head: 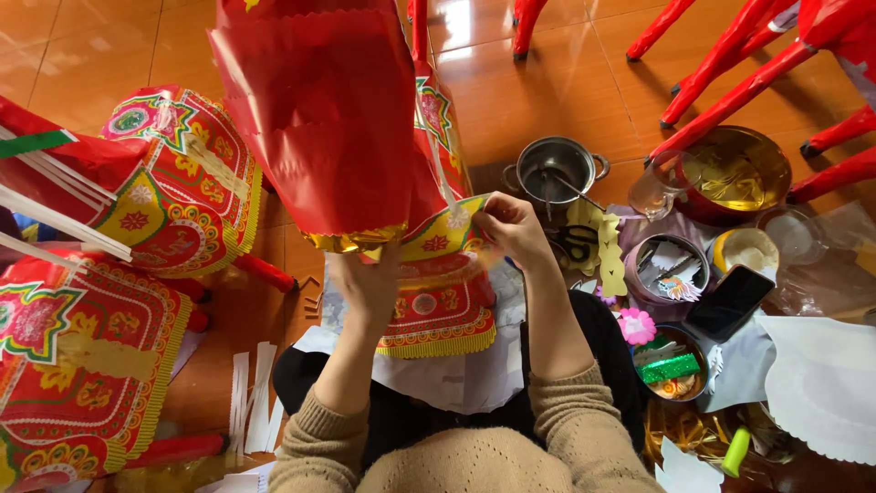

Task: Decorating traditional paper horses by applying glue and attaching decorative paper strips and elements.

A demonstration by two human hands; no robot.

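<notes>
Orange floor tiles (547, 82) carry all the work – the person sits on them with a red paper lantern (319, 119) held up in front. The left hand (370, 283) is closed on the lantern's lower rim, near the gold foil edge (356, 239), and supports it from below. The right hand (509, 226) pinches a yellow patterned trim strip (447, 228) against the lantern's side. To do this step well, I think the left hand should keep the frame steady while the right presses the strip flat along the edge, without wrinkles. A steel pot (555, 169) with a stirring stick is near on the right – likely glue. 2 finished lanterns (173, 183) lie at the left
</notes>
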